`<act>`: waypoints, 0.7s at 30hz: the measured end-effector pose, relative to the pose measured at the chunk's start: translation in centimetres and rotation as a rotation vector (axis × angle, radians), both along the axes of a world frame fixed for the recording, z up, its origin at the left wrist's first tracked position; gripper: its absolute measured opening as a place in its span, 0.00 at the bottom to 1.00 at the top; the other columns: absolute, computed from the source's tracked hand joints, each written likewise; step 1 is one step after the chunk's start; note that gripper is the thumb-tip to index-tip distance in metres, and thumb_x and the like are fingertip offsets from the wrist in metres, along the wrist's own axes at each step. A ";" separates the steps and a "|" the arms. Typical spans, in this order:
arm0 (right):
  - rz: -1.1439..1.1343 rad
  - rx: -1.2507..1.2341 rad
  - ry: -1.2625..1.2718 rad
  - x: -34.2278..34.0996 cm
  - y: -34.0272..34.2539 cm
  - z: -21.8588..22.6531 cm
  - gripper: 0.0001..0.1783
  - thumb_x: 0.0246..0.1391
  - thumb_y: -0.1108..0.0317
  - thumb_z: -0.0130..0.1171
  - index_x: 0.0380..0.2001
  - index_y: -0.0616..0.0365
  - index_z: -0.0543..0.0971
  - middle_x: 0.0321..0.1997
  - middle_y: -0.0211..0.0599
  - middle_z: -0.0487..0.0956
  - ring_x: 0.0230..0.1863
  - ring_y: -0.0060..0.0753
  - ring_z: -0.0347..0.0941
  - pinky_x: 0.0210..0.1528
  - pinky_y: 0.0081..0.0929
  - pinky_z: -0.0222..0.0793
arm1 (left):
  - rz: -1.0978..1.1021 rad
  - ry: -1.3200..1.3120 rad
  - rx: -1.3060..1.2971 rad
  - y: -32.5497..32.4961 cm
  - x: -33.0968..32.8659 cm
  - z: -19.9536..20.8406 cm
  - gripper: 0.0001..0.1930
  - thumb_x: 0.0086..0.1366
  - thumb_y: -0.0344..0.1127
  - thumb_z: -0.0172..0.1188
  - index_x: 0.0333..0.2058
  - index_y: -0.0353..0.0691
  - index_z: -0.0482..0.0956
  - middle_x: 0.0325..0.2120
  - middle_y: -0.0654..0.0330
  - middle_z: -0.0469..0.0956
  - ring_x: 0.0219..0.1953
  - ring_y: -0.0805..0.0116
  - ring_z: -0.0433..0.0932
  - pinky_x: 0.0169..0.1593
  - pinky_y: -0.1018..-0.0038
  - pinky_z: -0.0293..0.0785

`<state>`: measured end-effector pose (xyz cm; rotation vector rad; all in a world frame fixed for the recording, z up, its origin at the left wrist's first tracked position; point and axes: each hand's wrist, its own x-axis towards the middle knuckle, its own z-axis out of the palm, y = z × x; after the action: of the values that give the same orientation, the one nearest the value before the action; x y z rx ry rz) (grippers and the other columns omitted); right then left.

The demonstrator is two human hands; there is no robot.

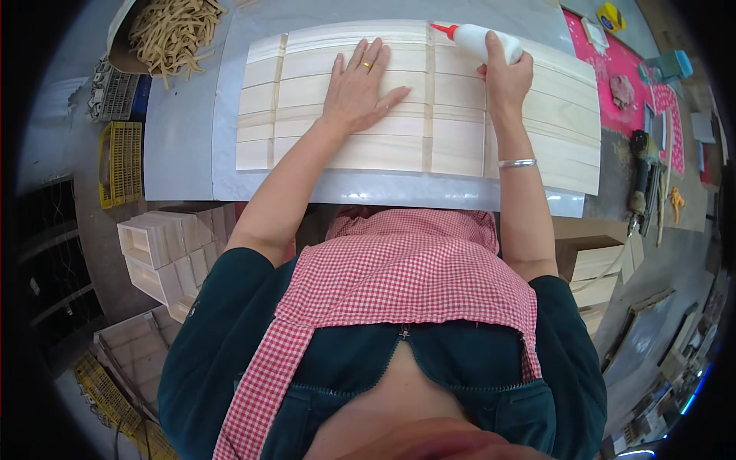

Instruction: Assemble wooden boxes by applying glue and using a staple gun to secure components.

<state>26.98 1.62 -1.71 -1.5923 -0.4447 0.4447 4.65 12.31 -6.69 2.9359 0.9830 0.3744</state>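
Observation:
A panel of pale wooden boards (345, 157) lies on the grey-topped table, laid side by side with thin seams between them. Narrow tan strips (428, 100) run across the boards. My left hand (359, 92) rests flat on the left half of the panel, fingers spread and a ring on one of them. Over the far right part, my right hand (509, 80) is wrapped round a white squeeze bottle (471, 41) with a red nozzle. The bottle is tilted on its side, its nozzle pointing left near the panel's far edge. Whether the tip touches wood, I cannot tell.
A container of tan strips (172, 34) stands at the far left of the table (180, 146). Yellow crates (121, 165) and stacked wooden boxes (157, 249) are at the left. A pink sheet (606, 80), a blue-green cup (675, 66) and a dark tool (639, 172) lie right.

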 end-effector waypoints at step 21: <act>0.017 -0.185 -0.014 -4.2 -9.2 0.2 0.32 0.58 0.52 0.66 0.47 0.73 0.72 0.38 0.47 0.76 0.24 0.29 0.74 0.25 0.21 0.74 | -0.314 0.071 -0.026 -5.1 -3.1 2.9 0.54 0.58 0.76 0.54 0.71 0.40 0.56 0.73 0.59 0.54 0.76 0.57 0.45 0.74 0.46 0.42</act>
<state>22.75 -7.54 -1.53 -1.7727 -0.4384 0.4994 1.59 7.24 -3.75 3.0271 0.5105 0.2437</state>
